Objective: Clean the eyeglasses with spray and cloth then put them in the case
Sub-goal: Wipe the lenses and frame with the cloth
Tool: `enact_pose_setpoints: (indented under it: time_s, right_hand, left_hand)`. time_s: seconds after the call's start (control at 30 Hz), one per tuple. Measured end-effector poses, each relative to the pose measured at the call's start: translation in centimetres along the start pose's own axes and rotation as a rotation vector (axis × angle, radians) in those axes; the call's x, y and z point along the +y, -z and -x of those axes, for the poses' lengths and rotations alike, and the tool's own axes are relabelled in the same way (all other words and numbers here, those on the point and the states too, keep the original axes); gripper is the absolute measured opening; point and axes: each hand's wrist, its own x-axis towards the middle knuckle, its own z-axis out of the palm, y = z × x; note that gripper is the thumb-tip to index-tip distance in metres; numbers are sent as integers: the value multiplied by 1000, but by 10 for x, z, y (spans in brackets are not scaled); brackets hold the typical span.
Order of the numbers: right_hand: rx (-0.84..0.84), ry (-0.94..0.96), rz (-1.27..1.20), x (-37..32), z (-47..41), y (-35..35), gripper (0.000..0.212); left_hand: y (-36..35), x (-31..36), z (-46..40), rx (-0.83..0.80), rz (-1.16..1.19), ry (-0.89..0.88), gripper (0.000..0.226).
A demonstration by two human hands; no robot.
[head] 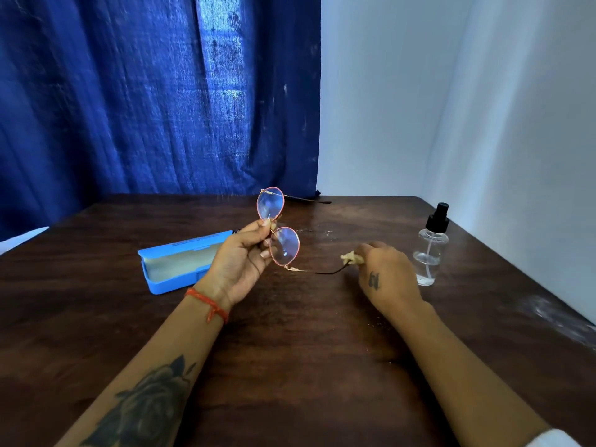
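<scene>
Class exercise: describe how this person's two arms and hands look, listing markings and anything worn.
Left forearm: large dark rose tattoo; red thread bracelet at the wrist. Right hand: small dark tattoo on its back. Both forearms are bare, with a bit of white fabric by the right elbow.

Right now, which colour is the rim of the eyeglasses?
Pink-red rim on the eyeglasses, clearest in the head view.

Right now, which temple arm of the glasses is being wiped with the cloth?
The nearer temple arm, running right into the cloth pinched by the right hand. The far temple arm sticks out untouched.
</scene>
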Motion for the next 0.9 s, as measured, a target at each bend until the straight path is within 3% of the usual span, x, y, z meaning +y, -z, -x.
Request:
enact_pose_setpoints:
  time_s: [0.13,0.2,0.3,0.37,0.47,0.63,0.7,0.8,0.9]
  right_hand:
    - [314,-65,-247,-5,-1,13,8]
    - [374,-117,-416,-15,-6,19,9]
    - [299,-166,-622,-30,-20,25,13]
    - [251,-60,-745,-44,-30,33,18]
    - [144,153,-665,-61,-40,39,32]
    - [94,245,-495,-64,-46,31,36]
    - [97,273,-589,-61,-47,29,33]
    - [75,170,-876,-52,-47,26,24]
    - [112,193,-731,-44,-45,20,36]
  left_hand:
    - [0,0,-1,-12,-23,23,25]
    - [-1,-1,-1,-28,-68,44,20]
    - [-2,-3,1,-70,-139,69,4]
    - [-2,-5,1,-90,-163,83,3]
    - [-2,-7,0,-115,-188,96,2]
    - [-1,-6,-1,-107,-234,86,11]
    - [0,-4,0,-122,-225,82,5]
    - [-1,0,3,-162,-211,80,4]
    - [-3,0,4,-190,-229,88,12]
